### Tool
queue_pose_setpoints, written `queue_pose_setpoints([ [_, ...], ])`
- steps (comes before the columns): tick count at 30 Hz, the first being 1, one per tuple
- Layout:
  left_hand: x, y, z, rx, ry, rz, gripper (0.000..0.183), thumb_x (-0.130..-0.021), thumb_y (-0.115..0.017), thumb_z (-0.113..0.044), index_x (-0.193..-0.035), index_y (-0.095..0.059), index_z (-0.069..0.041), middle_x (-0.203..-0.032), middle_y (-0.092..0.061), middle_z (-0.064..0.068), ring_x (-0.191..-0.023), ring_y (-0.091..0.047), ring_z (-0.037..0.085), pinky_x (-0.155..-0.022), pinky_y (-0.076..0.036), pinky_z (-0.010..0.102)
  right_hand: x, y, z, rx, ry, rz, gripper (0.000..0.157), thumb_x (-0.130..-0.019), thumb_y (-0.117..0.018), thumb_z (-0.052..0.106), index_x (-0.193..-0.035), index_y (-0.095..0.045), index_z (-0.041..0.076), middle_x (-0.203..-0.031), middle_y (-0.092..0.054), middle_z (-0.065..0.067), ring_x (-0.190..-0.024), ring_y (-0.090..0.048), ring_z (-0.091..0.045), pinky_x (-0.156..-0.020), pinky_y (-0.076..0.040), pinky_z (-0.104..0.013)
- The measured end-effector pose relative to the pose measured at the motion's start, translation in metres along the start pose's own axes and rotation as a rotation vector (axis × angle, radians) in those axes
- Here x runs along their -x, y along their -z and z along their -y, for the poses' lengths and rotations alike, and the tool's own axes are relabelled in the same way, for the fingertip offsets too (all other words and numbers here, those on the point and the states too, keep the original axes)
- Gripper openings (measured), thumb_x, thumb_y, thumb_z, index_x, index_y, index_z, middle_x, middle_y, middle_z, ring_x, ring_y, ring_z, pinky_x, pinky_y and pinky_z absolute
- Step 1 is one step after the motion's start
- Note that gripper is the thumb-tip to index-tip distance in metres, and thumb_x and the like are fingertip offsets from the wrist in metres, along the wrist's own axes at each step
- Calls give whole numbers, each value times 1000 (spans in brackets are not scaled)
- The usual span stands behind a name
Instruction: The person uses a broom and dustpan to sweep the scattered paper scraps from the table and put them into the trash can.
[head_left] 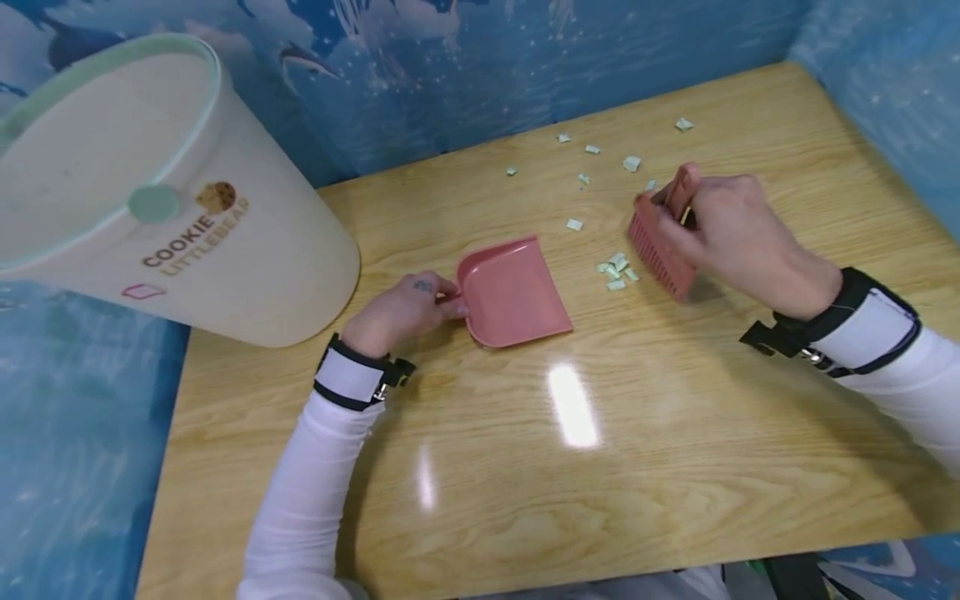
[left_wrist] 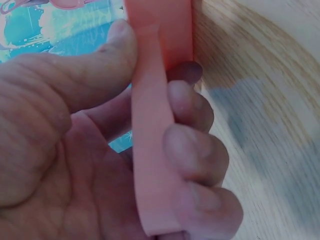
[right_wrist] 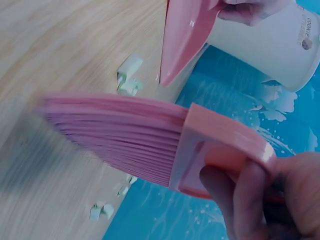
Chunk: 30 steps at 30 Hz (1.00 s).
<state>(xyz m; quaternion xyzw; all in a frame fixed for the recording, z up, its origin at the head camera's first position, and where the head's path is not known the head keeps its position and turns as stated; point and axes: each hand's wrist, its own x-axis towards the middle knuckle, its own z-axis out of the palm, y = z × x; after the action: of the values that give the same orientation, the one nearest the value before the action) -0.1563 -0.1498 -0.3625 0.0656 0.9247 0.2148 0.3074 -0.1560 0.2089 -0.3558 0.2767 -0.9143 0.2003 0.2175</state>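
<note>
In the head view my left hand [head_left: 408, 310] grips the short handle of a pink dustpan [head_left: 517, 293] lying on the table, its wide lip facing right. The left wrist view shows thumb and fingers wrapped round that handle [left_wrist: 152, 135]. My right hand [head_left: 738, 233] holds a pink hand brush [head_left: 663, 250] by its handle, bristles pointing down and left. Between brush and dustpan lies a small cluster of pale green paper scraps [head_left: 617, 268]. The right wrist view shows the long bristles [right_wrist: 120, 135] beside these scraps [right_wrist: 129, 80].
A large white bin [head_left: 247, 225] with a mint rim stands on the table at the left. More scraps [head_left: 632, 164] are scattered toward the back edge of the wooden table [head_left: 525, 500]. Blue sea-patterned walls [head_left: 487, 75] border the table behind and at the right.
</note>
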Motion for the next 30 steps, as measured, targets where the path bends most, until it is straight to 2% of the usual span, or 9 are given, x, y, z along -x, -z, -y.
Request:
queue_pose_setpoints([
  [4, -1, -1, 2, 8, 16, 2, 36, -97, -58, -35, -126, -61, -14, -127, -53, 5, -112, -47, 24, -96, -43, 48, -4, -2, 7, -31, -25, 11, 36, -95, -57, 15, -60, -55, 4, -45, -45, -5, -42, -40, -17, -42, -32, -34],
  [10, -4, -4, 2, 13, 25, -7, 35, -97, -59, -35, -124, -62, -14, -125, -54, 5, -110, -48, 23, -95, -44, 47, -10, -8, 14, -80, -17, -8, 29, -93, -57, 11, -66, -56, 3, -47, -46, -5, -43, -40, -16, -44, -31, -33],
  [14, -5, -8, 1, 40, 29, 4, 33, -97, -59, -34, -124, -63, -15, -120, -54, 3, -106, -47, 23, -92, -44, 45, -12, -8, 16, -87, -41, -6, 30, -91, -56, 9, -62, -57, 3, -44, -44, -5, -41, -39, -16, -42, -30, -32],
  [18, -6, -9, 1, 37, 5, 3, 31, -98, -58, -32, -123, -63, -14, -117, -54, 3, -102, -48, 23, -88, -45, 42, -11, 0, 13, -23, -18, -20, 30, -92, -54, 9, -64, -59, 1, -45, -48, -6, -40, -42, -18, -39, -34, -34],
  [22, -6, -7, 2, 10, -18, -6, 32, -98, -58, -33, -122, -63, -14, -120, -54, 4, -102, -49, 23, -88, -45, 42, -9, 11, 4, 64, -13, -23, 28, -97, -51, 10, -72, -60, 1, -49, -51, -7, -44, -51, -23, -42, -45, -43],
  [26, -6, -4, 2, -2, -19, -8, 33, -97, -58, -35, -122, -62, -13, -124, -54, 5, -106, -49, 23, -92, -45, 44, -5, 16, -6, 101, -55, 22, 47, -98, -48, 11, -53, -57, 12, -44, -49, 0, -44, -52, -23, -49, -48, -46],
  [30, -6, -1, 3, -21, -17, -8, 34, -97, -58, -36, -122, -62, -12, -125, -54, 6, -107, -49, 23, -93, -45, 44, -4, 10, -7, 88, -34, 60, 47, -97, -48, 12, -51, -60, 13, -37, -47, 5, -37, -50, -19, -45, -45, -45],
])
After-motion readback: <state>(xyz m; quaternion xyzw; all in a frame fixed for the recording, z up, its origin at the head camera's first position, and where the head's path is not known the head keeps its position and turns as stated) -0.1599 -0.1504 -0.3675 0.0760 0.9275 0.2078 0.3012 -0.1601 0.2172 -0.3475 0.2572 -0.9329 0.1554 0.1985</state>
